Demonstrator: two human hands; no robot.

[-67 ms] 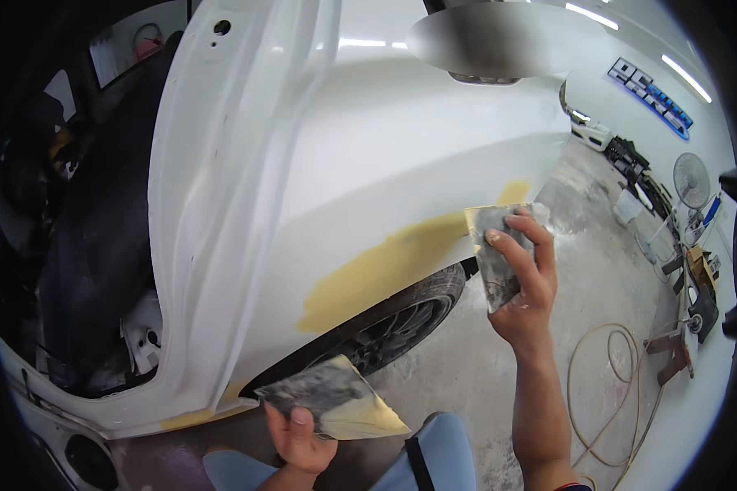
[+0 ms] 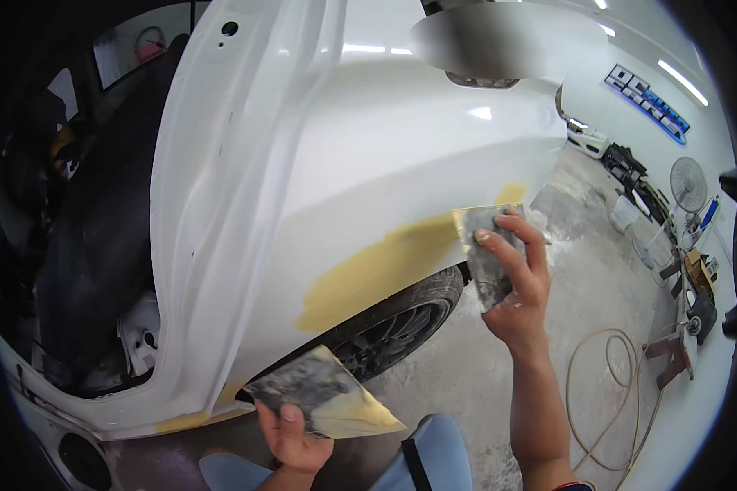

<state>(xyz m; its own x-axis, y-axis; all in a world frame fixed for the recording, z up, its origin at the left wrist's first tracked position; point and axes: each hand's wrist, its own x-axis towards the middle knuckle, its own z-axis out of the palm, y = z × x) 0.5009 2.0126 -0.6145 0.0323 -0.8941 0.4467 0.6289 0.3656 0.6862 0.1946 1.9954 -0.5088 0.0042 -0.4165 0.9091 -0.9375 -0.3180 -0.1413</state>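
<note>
My left hand point(image 2: 291, 434) grips a flat filler board point(image 2: 291, 385), thumb on top. The board is smeared grey, with pale yellow body filler point(image 2: 356, 412) over one corner. My right hand point(image 2: 522, 274) holds a rectangular filler spreader point(image 2: 485, 250), also grey-stained, with fingers spread over its face. The spreader's upper left edge overlaps the end of a long yellow filler patch point(image 2: 377, 266) on the white car panel point(image 2: 385, 147); whether it touches there I cannot tell. A smaller yellow patch point(image 2: 512, 195) lies just above the spreader.
Below the filler sits the wheel point(image 2: 401, 327) in its arch. The open door frame point(image 2: 180, 204) rises at left, with a dark interior beyond. A coiled hose point(image 2: 573, 393) lies on the concrete floor; a fan point(image 2: 689, 185) and a small stool point(image 2: 671, 352) stand at right.
My right hand and the spreader have shifted slightly left along the panel. The left hand and board have moved a little up and left. The view has shifted slightly as well.
</note>
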